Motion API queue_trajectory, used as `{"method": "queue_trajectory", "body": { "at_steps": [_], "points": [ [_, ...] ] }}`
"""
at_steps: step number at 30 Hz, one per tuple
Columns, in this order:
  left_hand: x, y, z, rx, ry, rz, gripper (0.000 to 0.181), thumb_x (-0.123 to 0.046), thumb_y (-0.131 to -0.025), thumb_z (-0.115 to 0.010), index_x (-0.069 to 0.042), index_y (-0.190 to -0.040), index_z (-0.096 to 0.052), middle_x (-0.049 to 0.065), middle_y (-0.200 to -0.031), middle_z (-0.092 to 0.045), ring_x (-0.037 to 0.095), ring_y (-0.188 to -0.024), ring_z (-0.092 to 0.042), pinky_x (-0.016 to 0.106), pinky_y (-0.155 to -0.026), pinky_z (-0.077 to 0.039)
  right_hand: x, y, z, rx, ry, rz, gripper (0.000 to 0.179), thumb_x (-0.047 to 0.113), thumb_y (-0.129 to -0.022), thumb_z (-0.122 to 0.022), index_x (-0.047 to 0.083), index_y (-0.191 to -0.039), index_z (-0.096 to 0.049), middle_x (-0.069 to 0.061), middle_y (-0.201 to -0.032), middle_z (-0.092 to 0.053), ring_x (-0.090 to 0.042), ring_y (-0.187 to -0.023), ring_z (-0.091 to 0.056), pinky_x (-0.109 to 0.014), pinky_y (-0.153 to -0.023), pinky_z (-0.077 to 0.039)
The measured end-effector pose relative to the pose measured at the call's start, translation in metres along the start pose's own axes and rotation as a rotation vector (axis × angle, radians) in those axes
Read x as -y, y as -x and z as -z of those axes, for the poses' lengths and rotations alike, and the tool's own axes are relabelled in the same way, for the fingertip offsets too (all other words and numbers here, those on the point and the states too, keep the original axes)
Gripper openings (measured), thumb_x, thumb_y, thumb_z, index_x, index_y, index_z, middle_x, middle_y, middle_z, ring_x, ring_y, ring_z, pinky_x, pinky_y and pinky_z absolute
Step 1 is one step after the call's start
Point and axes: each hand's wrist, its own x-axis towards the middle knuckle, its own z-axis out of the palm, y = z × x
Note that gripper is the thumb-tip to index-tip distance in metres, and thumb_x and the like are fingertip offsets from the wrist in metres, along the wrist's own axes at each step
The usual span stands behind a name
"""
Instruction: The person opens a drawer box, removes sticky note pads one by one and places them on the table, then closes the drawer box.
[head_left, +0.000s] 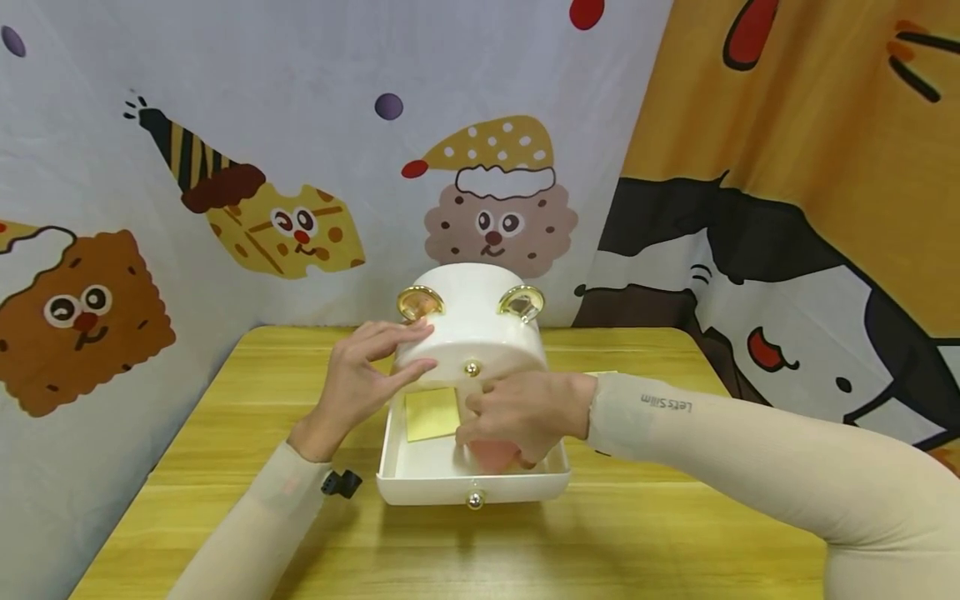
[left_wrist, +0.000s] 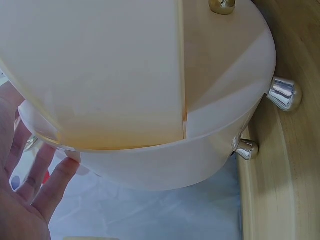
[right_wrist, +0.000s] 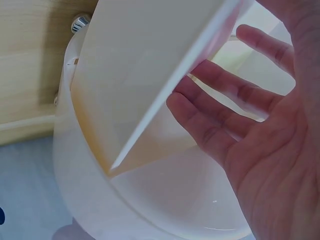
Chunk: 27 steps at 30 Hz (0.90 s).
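Note:
A white drawer box (head_left: 480,321) with two round gold-rimmed ears and gold knobs stands on the table. Its lower drawer (head_left: 427,492) is pulled out towards me. A yellow sticky note pad (head_left: 431,415) lies inside at the left. Over the drawer's right half, my right hand (head_left: 517,412) pinches a pink sticky note pad (head_left: 493,456), partly covered by the fingers. In the right wrist view those fingers (right_wrist: 210,117) reach past the drawer's side wall. My left hand (head_left: 360,371) touches the box's left side with spread fingers; its fingertips (left_wrist: 70,165) meet the rim.
The box stands on a wooden table (head_left: 262,400). A pale yellow edge (head_left: 606,372) of something shows behind my right wrist. A printed cartoon curtain (head_left: 300,67) hangs right behind the table. Small metallic feet (left_wrist: 285,94) jut from the box.

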Motion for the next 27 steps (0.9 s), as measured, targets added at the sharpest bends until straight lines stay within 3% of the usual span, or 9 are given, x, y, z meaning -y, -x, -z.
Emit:
{"method": "queue_trajectory", "body": {
  "at_steps": [7,14,27],
  "points": [
    [-0.003,0.003,0.004,0.004,0.001,-0.012,0.05,-0.011,-0.084,-0.107,-0.018,-0.131,-0.09,0.003,-0.132,-0.089,0.023,-0.11,-0.08,0.023,-0.085,-0.059,0.009,0.003,0.003,-0.01,0.012,-0.021,0.068,0.039,-0.084,-0.102,0.039,-0.146,-0.072,0.007,-0.121,-0.076,-0.015,-0.104,-0.071,-0.028,-0.09,-0.062],
    [-0.003,0.004,0.008,0.006,0.009,-0.018,0.05,-0.011,-0.084,-0.107,-0.018,-0.131,-0.09,0.003,-0.131,-0.089,0.022,-0.111,-0.08,0.02,-0.088,-0.062,0.011,0.005,0.008,-0.029,0.059,-0.046,0.063,0.044,-0.087,-0.099,0.039,-0.144,-0.072,0.006,-0.124,-0.077,-0.016,-0.108,-0.075,-0.032,-0.099,-0.063],
    [0.005,-0.001,0.01,0.024,0.028,-0.015,0.049,-0.012,-0.085,-0.107,-0.017,-0.131,-0.09,0.004,-0.132,-0.089,0.02,-0.109,-0.078,0.014,-0.091,-0.06,0.003,0.013,0.02,-0.087,-0.044,-0.039,0.061,0.037,-0.096,-0.093,0.03,-0.152,-0.07,-0.001,-0.126,-0.078,-0.019,-0.116,-0.076,-0.033,-0.1,-0.068]
  ]
}}
